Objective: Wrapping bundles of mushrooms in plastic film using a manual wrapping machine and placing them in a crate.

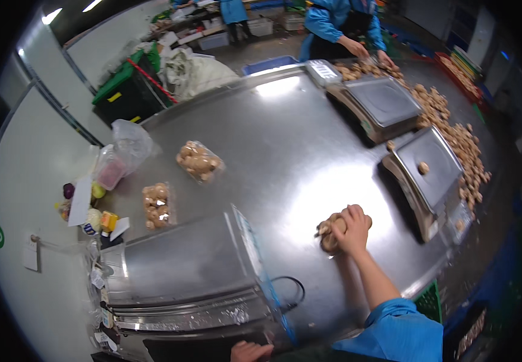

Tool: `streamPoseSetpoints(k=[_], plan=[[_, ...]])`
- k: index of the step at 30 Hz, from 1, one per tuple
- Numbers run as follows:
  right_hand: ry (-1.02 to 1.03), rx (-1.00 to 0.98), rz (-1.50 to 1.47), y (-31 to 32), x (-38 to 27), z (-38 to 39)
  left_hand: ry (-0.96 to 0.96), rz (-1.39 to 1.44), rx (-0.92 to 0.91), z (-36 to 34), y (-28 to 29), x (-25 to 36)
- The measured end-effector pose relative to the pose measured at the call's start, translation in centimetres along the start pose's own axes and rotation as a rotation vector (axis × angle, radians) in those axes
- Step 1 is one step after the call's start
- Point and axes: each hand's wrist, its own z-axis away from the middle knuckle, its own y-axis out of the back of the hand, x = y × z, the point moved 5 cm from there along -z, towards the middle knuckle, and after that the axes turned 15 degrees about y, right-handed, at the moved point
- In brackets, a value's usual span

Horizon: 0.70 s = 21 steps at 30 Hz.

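Two clear plastic packs (218,168) with brown mushrooms (197,160) inside lie left of centre in the head view. Right of centre, the right hand (352,230) closes over a mushroom cluster (328,242). The left hand (252,351), at the lower edge, is cut off; I cannot tell its grip.

On my remote feed I see a pale wall (38,181) left of the steel table (243,145), grey floor (273,43) beyond the table's far edge, and two bright strip lights (51,16) high past its far-left corner.
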Motion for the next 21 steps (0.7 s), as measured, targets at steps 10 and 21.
streamPoseSetpoints(k=[10, 21], plan=[[-0.392, 0.288, 0.136, 9.7, 1.0, 13.4, 0.577, 0.561, -0.038, -11.3, -18.5, 2.1], [-0.307, 0.241, -0.270, 12.1, -1.7, 11.9, 0.480, 0.364, 0.054, -17.2, -17.0, 4.6]])
